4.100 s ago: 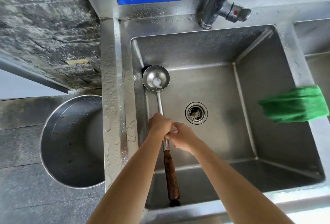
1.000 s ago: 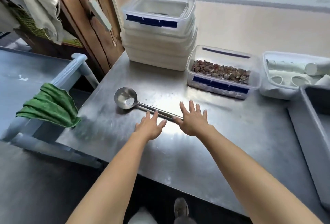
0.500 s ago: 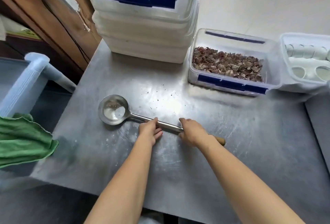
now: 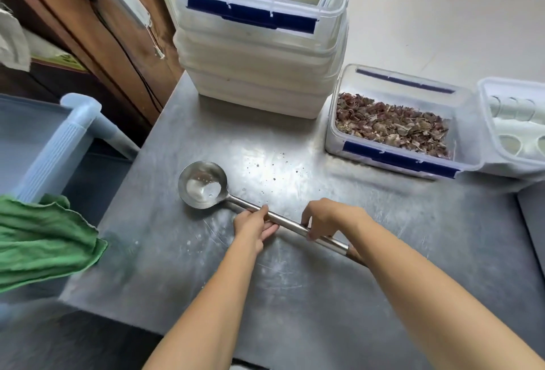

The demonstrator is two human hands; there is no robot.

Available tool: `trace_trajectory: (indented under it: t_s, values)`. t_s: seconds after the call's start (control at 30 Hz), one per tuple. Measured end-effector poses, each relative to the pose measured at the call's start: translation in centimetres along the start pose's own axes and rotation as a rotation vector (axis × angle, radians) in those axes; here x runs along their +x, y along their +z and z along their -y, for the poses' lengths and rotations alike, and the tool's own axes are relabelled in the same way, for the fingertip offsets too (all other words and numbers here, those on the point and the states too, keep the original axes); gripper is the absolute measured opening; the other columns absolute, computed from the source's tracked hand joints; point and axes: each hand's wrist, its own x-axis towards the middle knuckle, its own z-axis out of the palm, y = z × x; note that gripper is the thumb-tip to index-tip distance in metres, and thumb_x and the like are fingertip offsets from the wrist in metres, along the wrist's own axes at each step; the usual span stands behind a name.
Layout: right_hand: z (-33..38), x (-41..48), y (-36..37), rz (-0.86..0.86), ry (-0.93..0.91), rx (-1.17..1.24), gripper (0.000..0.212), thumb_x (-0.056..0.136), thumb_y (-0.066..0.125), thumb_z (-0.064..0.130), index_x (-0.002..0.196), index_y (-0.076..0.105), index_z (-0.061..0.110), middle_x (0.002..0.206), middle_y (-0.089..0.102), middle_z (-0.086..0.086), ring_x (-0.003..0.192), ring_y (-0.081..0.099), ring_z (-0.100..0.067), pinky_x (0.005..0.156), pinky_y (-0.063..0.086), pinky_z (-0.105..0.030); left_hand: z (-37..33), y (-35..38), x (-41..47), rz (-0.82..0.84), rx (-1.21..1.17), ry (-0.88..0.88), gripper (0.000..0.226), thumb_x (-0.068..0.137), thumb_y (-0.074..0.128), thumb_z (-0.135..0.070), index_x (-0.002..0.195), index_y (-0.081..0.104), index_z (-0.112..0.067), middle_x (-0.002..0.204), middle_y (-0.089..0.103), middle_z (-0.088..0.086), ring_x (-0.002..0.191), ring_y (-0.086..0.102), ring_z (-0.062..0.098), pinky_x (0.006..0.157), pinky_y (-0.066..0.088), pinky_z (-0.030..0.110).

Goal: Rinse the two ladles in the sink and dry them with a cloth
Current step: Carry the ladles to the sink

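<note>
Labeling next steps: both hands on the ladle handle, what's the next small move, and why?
Probably lift the ladle off the table, kept level: left hand and right hand hold its handle, it lies flat, and the bowl shows white residue, so it likely needs rinsing.

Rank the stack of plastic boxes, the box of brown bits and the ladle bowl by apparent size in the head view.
Largest: stack of plastic boxes.
Then: box of brown bits.
Smallest: ladle bowl, though nearer the camera.

Head camera looks down, close over table (image 4: 324, 310).
</note>
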Motion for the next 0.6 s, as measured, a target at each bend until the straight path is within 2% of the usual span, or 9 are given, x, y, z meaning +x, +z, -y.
trace_trajectory:
  t_s: [0.1,0.2,0.37,0.47,0.6]
  values:
    - [1.3,-1.8,-2.1,0.161,-0.019,0.020,0.039,0.078,0.083,0.024,0.115,0.071,0.024,0.089,0.079,-0.008,0.063,0.076,-0.020,0.089,0.061,-0.041,-0.4,-0.8,-1.1,0.039,0.015,0.006,0.016,0.090,0.068,-0.004,0.101,0.056,-0.001,0.084,0.063,0.013,0.075,0.066,0.027,0.073,0.060,0.041]
    - [3.0,-3.8,-3.1,0.269,-0.070,0.064,0.045,0.080,0.083,0.016,0.122,0.068,0.012,0.093,0.079,-0.016,0.074,0.079,-0.025,0.092,0.060,-0.038,-0.5,-1.8,-2.9,0.053,0.037,0.044,0.018,0.088,0.070,-0.006,0.098,0.058,0.001,0.083,0.064,0.014,0.071,0.066,0.026,0.060,0.062,0.035]
    - [4.4,-7.0,-2.3,0.340,-0.209,0.198,0.049,0.077,0.084,0.005,0.122,0.065,-0.006,0.106,0.075,-0.027,0.096,0.075,-0.038,0.086,0.063,-0.041,0.7,-3.9,-6.0,0.079,0.019,0.084,0.019,0.088,0.070,-0.007,0.102,0.060,0.003,0.080,0.065,0.013,0.072,0.067,0.026,0.060,0.062,0.034]
    - [4.6,-8.9,-1.1,0.363,-0.275,0.228,0.046,0.080,0.083,0.003,0.120,0.066,-0.010,0.109,0.073,-0.029,0.093,0.075,-0.035,0.083,0.064,-0.038,2.2,-5.1,-8.1,0.067,-0.007,0.122,0.019,0.088,0.070,-0.007,0.102,0.061,0.003,0.080,0.063,0.014,0.071,0.067,0.027,0.051,0.059,0.029]
    - [4.4,-11.4,1.1,0.405,-0.349,0.224,0.039,0.082,0.081,0.002,0.115,0.068,-0.013,0.093,0.075,-0.022,0.083,0.074,-0.029,0.080,0.064,-0.037,4.8,-7.1,-11.1,0.044,-0.071,0.167,0.016,0.087,0.072,-0.009,0.096,0.065,0.003,0.083,0.064,0.014,0.073,0.068,0.028,0.057,0.061,0.031]
